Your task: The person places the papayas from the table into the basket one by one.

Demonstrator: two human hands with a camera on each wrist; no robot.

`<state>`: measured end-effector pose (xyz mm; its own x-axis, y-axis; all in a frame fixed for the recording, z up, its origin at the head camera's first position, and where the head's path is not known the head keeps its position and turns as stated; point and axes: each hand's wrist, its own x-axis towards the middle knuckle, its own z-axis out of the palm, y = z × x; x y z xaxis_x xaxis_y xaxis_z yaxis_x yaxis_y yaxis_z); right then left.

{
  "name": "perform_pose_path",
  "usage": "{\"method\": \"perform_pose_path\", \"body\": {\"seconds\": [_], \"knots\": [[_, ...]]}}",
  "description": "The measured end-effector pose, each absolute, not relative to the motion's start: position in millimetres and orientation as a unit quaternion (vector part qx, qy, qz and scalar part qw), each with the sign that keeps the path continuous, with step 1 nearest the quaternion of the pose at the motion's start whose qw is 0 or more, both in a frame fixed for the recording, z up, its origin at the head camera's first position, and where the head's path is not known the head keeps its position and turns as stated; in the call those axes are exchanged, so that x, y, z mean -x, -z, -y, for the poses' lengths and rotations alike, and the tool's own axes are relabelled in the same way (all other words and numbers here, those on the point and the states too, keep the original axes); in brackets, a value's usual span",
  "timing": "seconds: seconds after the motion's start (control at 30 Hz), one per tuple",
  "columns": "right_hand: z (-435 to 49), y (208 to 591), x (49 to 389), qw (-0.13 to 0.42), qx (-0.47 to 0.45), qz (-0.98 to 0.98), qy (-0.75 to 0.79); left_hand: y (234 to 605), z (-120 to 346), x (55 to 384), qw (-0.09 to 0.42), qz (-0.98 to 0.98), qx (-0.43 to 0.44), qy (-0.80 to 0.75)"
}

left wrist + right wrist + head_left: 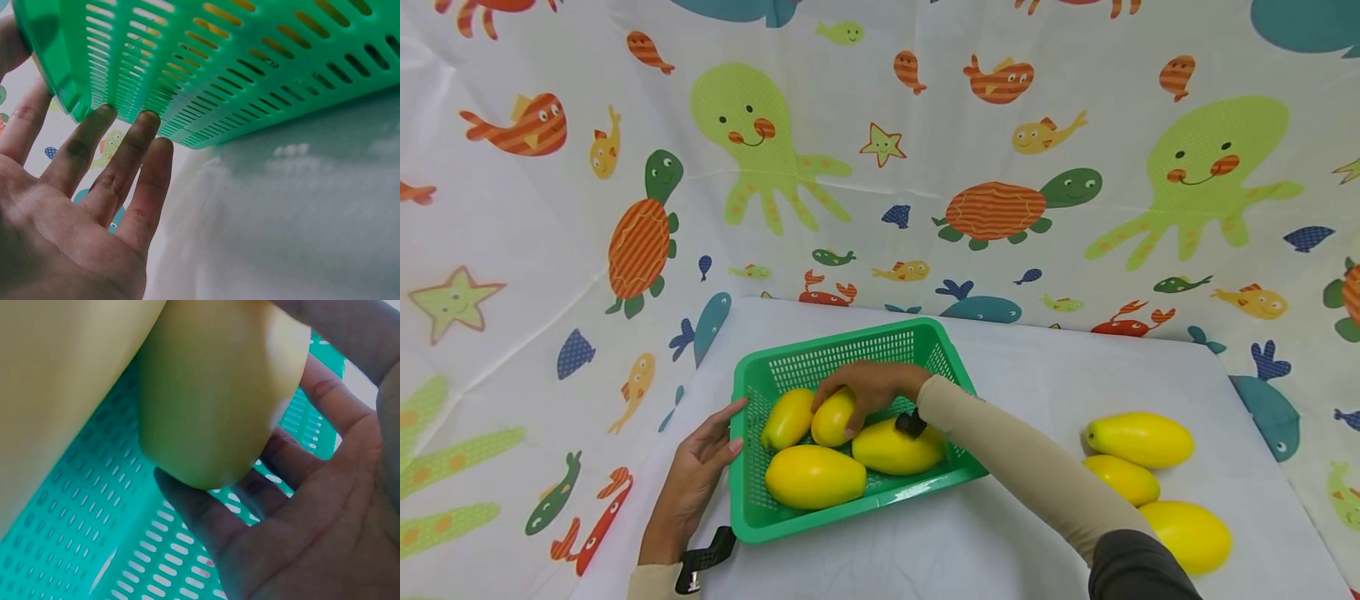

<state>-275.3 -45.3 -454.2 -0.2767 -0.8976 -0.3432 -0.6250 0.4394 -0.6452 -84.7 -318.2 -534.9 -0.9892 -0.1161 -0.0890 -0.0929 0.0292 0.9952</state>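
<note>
A white fabric backdrop printed with colourful sea animals is hung around a white-covered bench. Near the bench's left edge, a rectangular green perforated plastic basket is set slightly aslant to the far edge. Inside it, a smooth yellow oval fruit is held from above by the right hand, whose grip is curled round it; whether it is raised off the basket's floor cannot be told. Three other yellow oval fruits are contained there, one just to its left and two along the near side. The basket's left end is touched by the left hand, its grip uncurled, the fingers straightened. Toward the bench's right edge, three loose yellow fruits are grouped, the nearest partly covered by a beige sleeve.
</note>
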Motion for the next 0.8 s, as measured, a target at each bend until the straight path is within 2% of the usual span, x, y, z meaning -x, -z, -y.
{"method": "perform_pose_path", "body": {"seconds": [0.5, 0.8], "knots": [[41, 454, 275, 0.358, 0.48, -0.78, 0.184, 533, 317, 84, 0.002, 0.72, -0.077, 0.689], [23, 446, 279, 0.341, 0.476, -0.781, 0.214, 532, 316, 83, 0.006, 0.72, -0.074, 0.69]]}}
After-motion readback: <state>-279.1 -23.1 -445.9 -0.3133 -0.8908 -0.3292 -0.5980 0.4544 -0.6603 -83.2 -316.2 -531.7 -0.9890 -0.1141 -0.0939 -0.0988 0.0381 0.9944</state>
